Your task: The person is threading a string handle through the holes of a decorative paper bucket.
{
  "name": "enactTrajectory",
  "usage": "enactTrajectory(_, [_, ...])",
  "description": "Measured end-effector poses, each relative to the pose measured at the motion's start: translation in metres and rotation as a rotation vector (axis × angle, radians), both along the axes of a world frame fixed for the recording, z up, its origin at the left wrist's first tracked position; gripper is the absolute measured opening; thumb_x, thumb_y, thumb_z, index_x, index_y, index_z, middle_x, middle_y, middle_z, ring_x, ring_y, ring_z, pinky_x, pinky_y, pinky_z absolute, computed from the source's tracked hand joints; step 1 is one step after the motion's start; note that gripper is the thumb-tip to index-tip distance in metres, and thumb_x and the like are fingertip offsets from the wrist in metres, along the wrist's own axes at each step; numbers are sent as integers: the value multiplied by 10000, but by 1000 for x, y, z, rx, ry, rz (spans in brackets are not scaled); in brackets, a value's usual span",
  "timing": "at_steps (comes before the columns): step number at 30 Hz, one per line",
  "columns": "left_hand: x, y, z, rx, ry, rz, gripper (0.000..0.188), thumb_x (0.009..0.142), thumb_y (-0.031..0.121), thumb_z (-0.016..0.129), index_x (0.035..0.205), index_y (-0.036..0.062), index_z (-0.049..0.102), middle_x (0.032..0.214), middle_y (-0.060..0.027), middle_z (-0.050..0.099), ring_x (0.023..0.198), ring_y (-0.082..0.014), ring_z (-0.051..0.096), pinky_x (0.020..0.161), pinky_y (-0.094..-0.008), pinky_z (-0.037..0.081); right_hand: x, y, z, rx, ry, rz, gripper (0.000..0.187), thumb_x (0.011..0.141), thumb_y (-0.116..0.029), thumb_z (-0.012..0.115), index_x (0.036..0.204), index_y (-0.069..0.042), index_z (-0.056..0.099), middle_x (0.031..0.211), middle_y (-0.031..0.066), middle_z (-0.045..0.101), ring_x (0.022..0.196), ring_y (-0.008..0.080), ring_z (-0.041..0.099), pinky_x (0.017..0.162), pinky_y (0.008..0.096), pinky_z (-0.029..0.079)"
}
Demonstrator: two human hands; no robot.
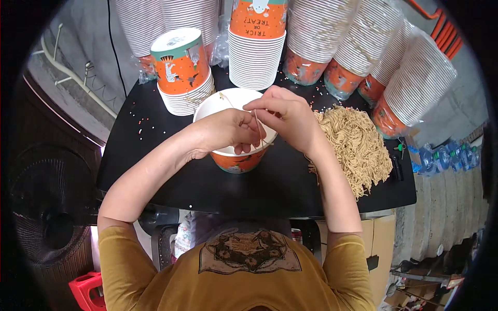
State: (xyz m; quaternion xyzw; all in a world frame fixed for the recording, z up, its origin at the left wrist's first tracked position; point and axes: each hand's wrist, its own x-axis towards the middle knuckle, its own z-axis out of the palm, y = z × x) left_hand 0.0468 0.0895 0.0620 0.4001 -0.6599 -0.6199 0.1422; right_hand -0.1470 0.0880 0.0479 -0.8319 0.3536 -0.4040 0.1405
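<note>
An orange paper bucket (237, 165) with a white inside stands near the middle of the black table, its mouth turned up towards me. Over its right rim, my left hand (233, 129) and my right hand (288, 115) come together with a thin tan cord (258, 128) pinched between their fingers. The cord runs down from the right fingertips past the left fingers at the rim. Part of the cord is hidden by my fingers. Close beside my right forearm lies a large tangled heap of tan cords (358, 147).
Behind the bucket rise a tall stack of nested buckets (254, 59) and a shorter orange stack (182, 70) with cords on it. Plastic-wrapped bucket stacks (412, 78) line the back right. Small coloured beads (141, 124) are scattered on the table (290, 181). A fan (54, 228) stands at left.
</note>
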Motion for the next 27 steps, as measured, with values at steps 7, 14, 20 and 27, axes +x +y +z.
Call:
enactTrajectory(7, [-1,-2,-1,53,-18,7,141,884,89,641,984,-6,669,792,-23,627,614,-60,521,556,-196,419,-2,-5,-8,68,-7,-13,143,844,-108,672,965,-99,747,870,84,660,821,257,647,721,344,522])
enactTrajectory(14, [-6,1,0,42,-10,43,156,888,106,660,997,-6,670,787,-8,625,605,-50,512,542,-189,407,-9,10,-10,15,-62,-173,219,894,-81,619,1109,-59,652,824,98,635,789,252,633,702,342,505])
enactTrajectory(20, [-6,-4,-6,76,64,38,156,877,96,667,983,-18,666,791,-15,634,599,-52,515,538,-186,406,-14,59,-27,205,-309,-239,137,875,-65,681,978,-11,608,794,78,589,622,173,563,585,294,475])
enactTrajectory(27, [-10,-5,-6,64,27,50,131,881,94,668,969,-2,667,789,-15,631,606,-60,525,545,-185,414,-8,69,-36,153,-182,-314,127,863,-101,705,931,-17,637,734,70,578,605,160,555,573,287,465])
